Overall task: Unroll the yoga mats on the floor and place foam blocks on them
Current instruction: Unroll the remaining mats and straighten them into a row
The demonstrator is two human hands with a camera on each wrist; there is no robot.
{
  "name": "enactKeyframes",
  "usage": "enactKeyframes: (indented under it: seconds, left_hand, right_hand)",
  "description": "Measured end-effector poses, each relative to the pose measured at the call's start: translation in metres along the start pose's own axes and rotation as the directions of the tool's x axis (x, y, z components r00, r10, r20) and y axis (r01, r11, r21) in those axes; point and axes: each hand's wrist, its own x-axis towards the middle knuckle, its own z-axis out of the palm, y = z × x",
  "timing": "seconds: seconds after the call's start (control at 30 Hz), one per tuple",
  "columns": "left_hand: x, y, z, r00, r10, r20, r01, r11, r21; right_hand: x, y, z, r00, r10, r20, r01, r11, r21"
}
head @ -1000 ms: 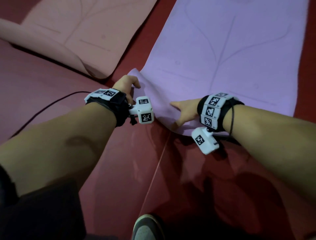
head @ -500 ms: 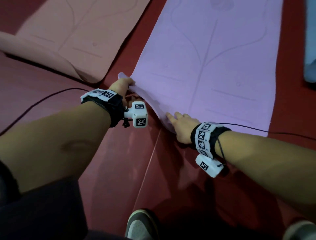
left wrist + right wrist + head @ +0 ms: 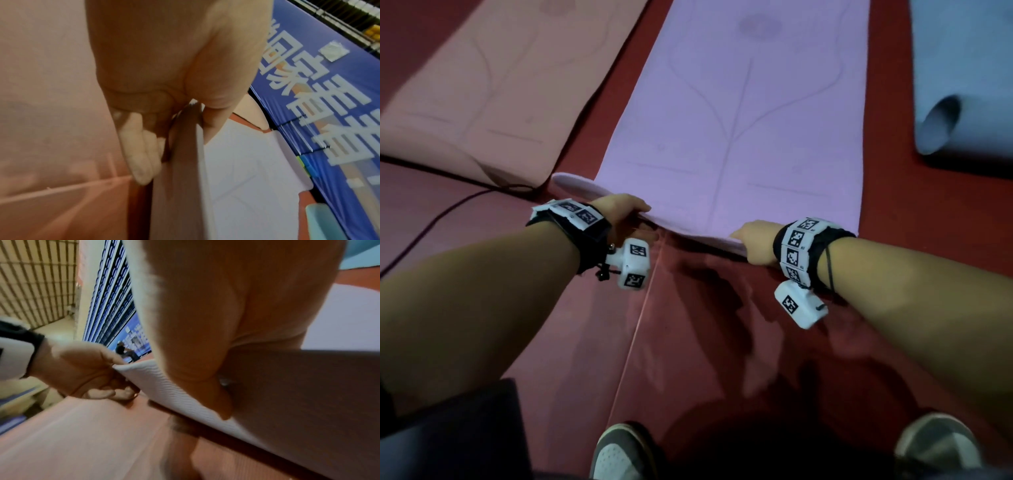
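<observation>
The purple yoga mat (image 3: 739,113) is laid out flat on the red floor (image 3: 688,325), between a pink mat (image 3: 500,85) on its left and a partly rolled blue-grey mat (image 3: 962,85) on its right, and its near edge is lifted slightly off the floor. That edge is gripped by the left hand (image 3: 619,212), thumb on top and fingers (image 3: 141,155) curled beneath. It is likewise pinched further along by the right hand (image 3: 756,240), whose thumb (image 3: 207,386) is pressed against the pale ribbed underside.
</observation>
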Motion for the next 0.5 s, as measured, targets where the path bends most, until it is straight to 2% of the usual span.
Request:
enactKeyframes:
  seconds: [0.1,0.2,0.33,0.4,0.5]
  left_hand:
    - [-0.004,0.023,0.008,0.998,0.058,0.001,-0.056,0.974,-0.219]
    - [-0.01,0.046,0.015,0.993,0.116,-0.025,-0.113,0.866,-0.487]
    - [-0.016,0.07,0.029,0.969,0.245,0.021,-0.173,0.737,-0.653]
    - [-0.016,0.079,0.035,0.958,0.284,0.038,-0.181,0.704,-0.687]
    - [-0.013,0.084,0.042,0.951,0.306,0.04,-0.193,0.69,-0.698]
  right_hand:
    - [-0.009,0.023,-0.015,0.994,0.069,-0.08,-0.063,0.996,0.066]
    - [-0.015,0.039,-0.037,0.963,0.113,-0.243,-0.087,0.989,0.118]
    - [-0.022,0.052,-0.058,0.855,0.212,-0.474,-0.191,0.977,0.094]
    - [-0.023,0.055,-0.063,0.794,0.229,-0.562,-0.238,0.969,0.059]
    - [-0.018,0.059,-0.059,0.743,0.247,-0.622,-0.281,0.959,0.045]
